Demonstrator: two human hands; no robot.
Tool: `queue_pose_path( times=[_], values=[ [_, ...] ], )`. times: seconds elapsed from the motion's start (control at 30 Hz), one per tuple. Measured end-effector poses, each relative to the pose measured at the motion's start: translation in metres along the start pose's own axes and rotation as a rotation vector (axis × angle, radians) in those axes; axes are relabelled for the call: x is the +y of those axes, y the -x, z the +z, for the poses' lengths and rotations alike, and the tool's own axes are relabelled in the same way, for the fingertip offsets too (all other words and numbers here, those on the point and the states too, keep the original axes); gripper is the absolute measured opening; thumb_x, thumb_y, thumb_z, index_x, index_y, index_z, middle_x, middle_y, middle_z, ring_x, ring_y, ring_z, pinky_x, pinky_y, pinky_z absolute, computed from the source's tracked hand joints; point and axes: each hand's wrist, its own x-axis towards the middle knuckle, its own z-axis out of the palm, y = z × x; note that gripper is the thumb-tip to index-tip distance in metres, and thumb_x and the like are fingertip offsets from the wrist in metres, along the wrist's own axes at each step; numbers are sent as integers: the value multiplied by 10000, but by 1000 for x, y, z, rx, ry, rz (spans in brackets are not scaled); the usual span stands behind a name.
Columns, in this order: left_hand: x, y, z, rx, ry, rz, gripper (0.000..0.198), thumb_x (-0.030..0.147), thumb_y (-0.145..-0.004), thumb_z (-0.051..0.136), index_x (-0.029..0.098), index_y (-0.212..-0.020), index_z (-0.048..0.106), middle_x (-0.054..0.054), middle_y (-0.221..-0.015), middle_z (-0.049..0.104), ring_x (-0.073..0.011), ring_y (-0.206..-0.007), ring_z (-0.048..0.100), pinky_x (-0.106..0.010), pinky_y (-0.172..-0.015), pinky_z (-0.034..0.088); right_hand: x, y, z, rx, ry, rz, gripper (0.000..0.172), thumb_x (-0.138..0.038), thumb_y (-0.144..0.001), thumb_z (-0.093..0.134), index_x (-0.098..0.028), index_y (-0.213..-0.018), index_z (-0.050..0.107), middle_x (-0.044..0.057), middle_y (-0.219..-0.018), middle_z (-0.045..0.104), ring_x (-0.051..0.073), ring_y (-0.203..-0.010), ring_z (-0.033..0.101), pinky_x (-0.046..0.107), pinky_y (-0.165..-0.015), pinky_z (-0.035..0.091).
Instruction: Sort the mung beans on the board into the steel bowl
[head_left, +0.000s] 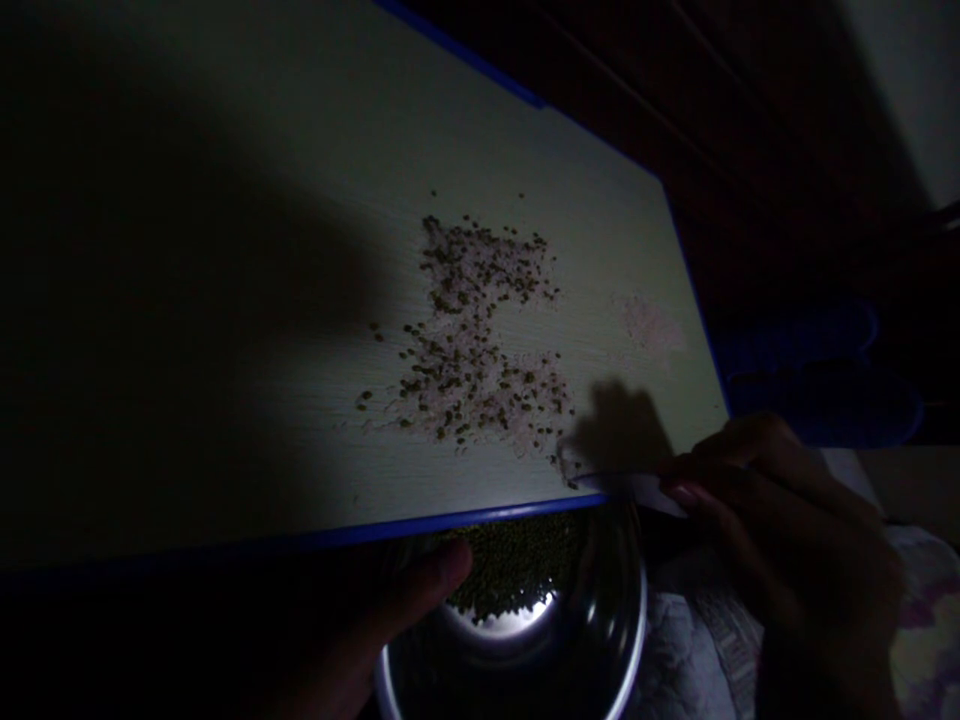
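In dim light, mung beans mixed with pale pinkish grains (480, 350) lie scattered on a pale table top with a blue rim (285, 300). Below its near edge is a shiny metal bowl (636, 640), partly filled with green mung beans (517, 565). My left hand (375, 620) grips the bowl's left side, thumb over the rim; its other fingers are lost in the dark. At the table's near right, my right hand (772, 530) pinches a thin, flat, pale piece (637, 488), whose tip touches the surface beside a few beans. What that piece is I cannot make out.
A small patch of pinkish grains (651, 325) lies on the table's right part. Beyond the right edge are blue slippers (810, 370). Patterned cloth (926, 610) and a grey crumpled cloth (690, 640) lie at the lower right. Deep shadow covers the left side.
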Motion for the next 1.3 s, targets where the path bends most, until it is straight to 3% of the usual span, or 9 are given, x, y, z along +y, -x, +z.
queue_pose_path(
  times=[0.23, 0.33, 0.43, 0.53, 0.73, 0.9, 0.97, 1.03, 1.3],
  values=[
    [0, -4, -5, -32, 50, -80, 512, 303, -987, 859, 223, -1467, 698, -156, -1599, 645, -343, -1414, 680, -605, -1183, 624, -4, 1, -1, -15, 5, -9, 137, -152, -995, 780, -265, -1072, 794, 13, -921, 721, 177, -856, 680, 364, -726, 549],
    [-12, 1, -17, 69, 88, -142, 547, 298, -995, 853, 233, -1508, 678, -168, -1595, 660, -340, -1390, 712, -590, -1155, 656, -4, 2, -2, -20, 1, -22, 114, -168, -1007, 766, -262, -1062, 800, 24, -925, 711, 179, -857, 665, 361, -719, 545],
    [-33, 14, -32, 226, 154, -214, 660, 366, -1001, 844, 256, -1604, 599, -181, -1544, 715, -337, -1243, 806, -526, -956, 758, -5, 3, -5, -22, -16, -34, 118, -177, -1015, 754, -267, -1071, 803, 29, -920, 717, 186, -857, 667, 363, -709, 554],
    [-50, 26, -42, 354, 225, -261, 771, 382, -980, 854, 463, -1662, 502, -57, -1653, 675, -291, -1290, 811, -419, -948, 760, -6, 3, -6, -13, -28, -33, 145, -174, -1022, 741, -283, -1094, 805, 18, -914, 731, 184, -827, 668, 372, -707, 562],
    [-50, 28, -41, 472, 202, -214, 931, 316, -898, 927, 569, -1662, 460, 99, -1826, 455, -257, -1686, 466, -252, -1010, 674, -3, 6, -1, -11, 23, -17, 102, -183, -1030, 752, -268, -1069, 793, 16, -922, 726, 175, -857, 683, 352, -726, 564],
    [-25, 22, -33, 359, 128, -234, 950, 356, -943, 913, 450, -1728, 385, -56, -1876, 360, -315, -1748, 342, -310, -1054, 696, 5, 6, 1, 34, 110, 83, 63, -226, -1057, 745, -275, -1062, 785, 0, -922, 718, 153, -812, 691, 327, -664, 524],
    [-13, 16, -26, 259, 88, -226, 859, 311, -944, 913, 342, -1692, 492, -158, -1792, 472, -403, -1625, 524, -532, -1127, 699, 8, 5, 2, 59, 142, 99, 50, -236, -1058, 753, -274, -1060, 784, 3, -938, 715, 154, -815, 686, 334, -668, 507],
    [-3, 9, -18, 158, 58, -217, 685, 295, -987, 866, 291, -1617, 597, -179, -1704, 563, -389, -1498, 643, -617, -1164, 661, 9, 4, 2, 82, 160, 104, 59, -228, -1056, 757, -274, -1077, 786, 5, -963, 714, 154, -834, 681, 342, -694, 501],
    [6, 1, -10, 74, 60, -189, 597, 316, -1010, 841, 259, -1569, 640, -169, -1653, 610, -353, -1437, 682, -606, -1175, 645, 4, 0, 2, 30, 57, 2, 148, -163, -1014, 779, -271, -1111, 805, 16, -983, 713, 175, -894, 678, 359, -752, 532]
  ],
)
